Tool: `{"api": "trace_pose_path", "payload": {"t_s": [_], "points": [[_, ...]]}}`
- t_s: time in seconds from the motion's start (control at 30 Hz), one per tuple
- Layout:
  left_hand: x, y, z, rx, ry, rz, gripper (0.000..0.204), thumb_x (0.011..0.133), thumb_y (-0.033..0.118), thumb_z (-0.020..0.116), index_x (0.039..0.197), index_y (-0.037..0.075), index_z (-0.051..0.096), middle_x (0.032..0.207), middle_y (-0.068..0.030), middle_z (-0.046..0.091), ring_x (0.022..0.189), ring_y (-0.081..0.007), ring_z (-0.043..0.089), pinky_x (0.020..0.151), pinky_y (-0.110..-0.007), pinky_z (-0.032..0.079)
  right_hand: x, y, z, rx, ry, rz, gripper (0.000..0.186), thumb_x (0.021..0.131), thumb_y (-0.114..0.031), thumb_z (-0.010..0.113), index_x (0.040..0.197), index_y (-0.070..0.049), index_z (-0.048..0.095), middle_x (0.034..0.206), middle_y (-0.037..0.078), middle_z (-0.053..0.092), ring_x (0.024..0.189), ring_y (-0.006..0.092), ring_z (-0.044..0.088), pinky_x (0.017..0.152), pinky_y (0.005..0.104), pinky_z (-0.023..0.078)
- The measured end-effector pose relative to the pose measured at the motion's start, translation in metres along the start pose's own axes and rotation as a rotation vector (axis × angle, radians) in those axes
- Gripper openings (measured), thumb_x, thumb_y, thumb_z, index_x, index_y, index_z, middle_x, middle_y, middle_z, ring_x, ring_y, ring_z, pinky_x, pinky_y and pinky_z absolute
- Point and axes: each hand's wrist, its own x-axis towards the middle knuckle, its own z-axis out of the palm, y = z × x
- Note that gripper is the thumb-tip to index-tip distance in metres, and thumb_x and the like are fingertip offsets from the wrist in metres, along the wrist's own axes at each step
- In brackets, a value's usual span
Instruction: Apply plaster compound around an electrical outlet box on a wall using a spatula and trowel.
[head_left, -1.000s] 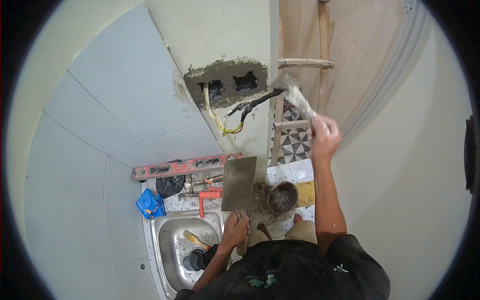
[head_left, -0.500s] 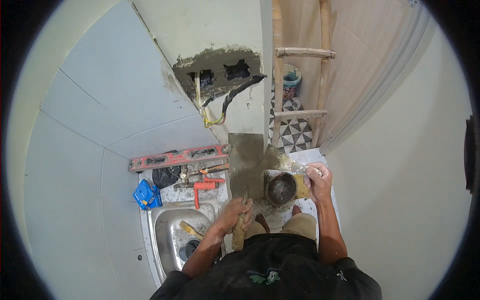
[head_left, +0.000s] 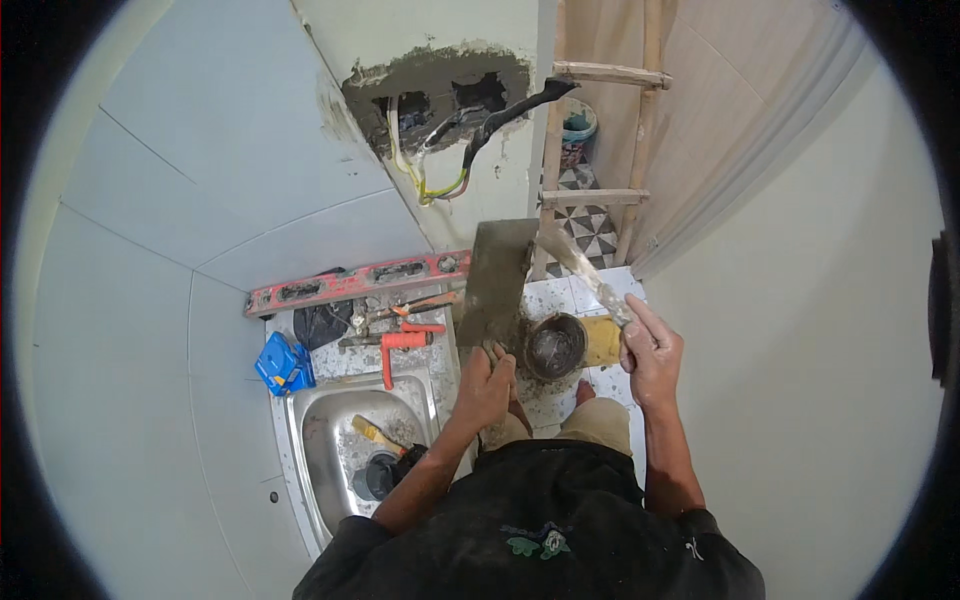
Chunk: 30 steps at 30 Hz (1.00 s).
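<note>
My left hand [head_left: 484, 390] is wrapped round the handle of a flat rectangular trowel [head_left: 497, 275], its blade smeared with grey mortar. My right hand [head_left: 652, 360] grips a pale, mortar-coated putty knife [head_left: 585, 272], whose tip is beside the trowel's right edge. Above them, a wall patch of fresh mortar [head_left: 420, 70] surrounds two dark openings, with black, white and yellow-green cables [head_left: 497, 128] hanging out. Below the tools stands a black container of mortar [head_left: 552, 350] beside a yellow container [head_left: 601, 340].
At the left, a steel sink [head_left: 325, 435] holds a brush and dark items. Behind it lie a red spirit level [head_left: 365, 274], orange-handled tools [head_left: 405, 341], a black bag and a blue package [head_left: 280, 365]. A wooden ladder [head_left: 600, 197] and bucket [head_left: 580, 130] stand at the right.
My right hand has come down from beside the wall, bringing the putty knife to the trowel, then risen slightly. The trowel is tilted differently and sits higher in view.
</note>
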Motion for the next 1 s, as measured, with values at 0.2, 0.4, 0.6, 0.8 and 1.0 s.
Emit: {"api": "trace_pose_path", "payload": {"t_s": [0.2, 0.4, 0.6, 0.8, 1.0], "points": [[0.007, 0.015, 0.002, -0.130, -0.001, -0.007, 0.019, 0.093, 0.017, 0.051, 0.088, 0.001, 0.042, 0.063, -0.0067, 0.053, 0.049, -0.0142, 0.052, 0.046, -0.030, 0.043, -0.009, 0.030, 0.032, -0.419, 0.037, -0.269, 0.029, 0.088, -0.012, 0.060, 0.113, 0.004, 0.063, 0.087, 0.007, 0.064, 0.069, 0.0073, 0.053, 0.062, 0.0218, 0.043], [0.012, 0.024, -0.003, -0.101, 0.063, -0.015, 0.011, 0.095, 0.016, 0.046, 0.094, 0.006, 0.040, 0.062, -0.0061, 0.050, 0.046, -0.0145, 0.050, 0.046, -0.030, 0.043, -0.014, 0.053, 0.024, 0.492, -0.101, 0.543, 0.034, 0.091, -0.025, 0.057, 0.117, -0.004, 0.058, 0.070, 0.001, 0.054, 0.048, 0.0071, 0.042, 0.046, 0.0233, 0.034], [-0.002, 0.009, -0.019, -0.148, 0.116, -0.067, 0.012, 0.094, 0.016, 0.047, 0.092, 0.005, 0.041, 0.060, -0.0047, 0.051, 0.046, -0.0137, 0.050, 0.045, -0.029, 0.042, 0.037, 0.045, 0.051, 0.767, -0.319, 0.369, 0.035, 0.093, -0.032, 0.054, 0.112, -0.003, 0.053, 0.065, 0.001, 0.050, 0.046, 0.0083, 0.039, 0.044, 0.0230, 0.030], [-0.021, 0.012, -0.020, -0.035, 0.192, -0.141, 0.015, 0.093, 0.017, 0.047, 0.093, 0.003, 0.042, 0.061, -0.0083, 0.055, 0.048, -0.0154, 0.053, 0.047, -0.030, 0.043, 0.109, 0.041, 0.104, 0.013, -0.031, -0.405, 0.036, 0.093, -0.020, 0.053, 0.119, 0.003, 0.046, 0.081, 0.013, 0.055, 0.064, 0.0220, 0.053, 0.059, 0.0327, 0.044], [-0.024, 0.003, -0.025, -0.007, 0.191, -0.194, 0.016, 0.094, 0.022, 0.045, 0.092, 0.006, 0.041, 0.058, -0.0077, 0.051, 0.048, -0.0171, 0.052, 0.047, -0.031, 0.042, 0.155, 0.057, 0.131, -0.412, 0.191, -0.762, 0.041, 0.092, -0.012, 0.050, 0.125, 0.008, 0.039, 0.107, 0.029, 0.052, 0.094, 0.0417, 0.054, 0.081, 0.0447, 0.045]]}}
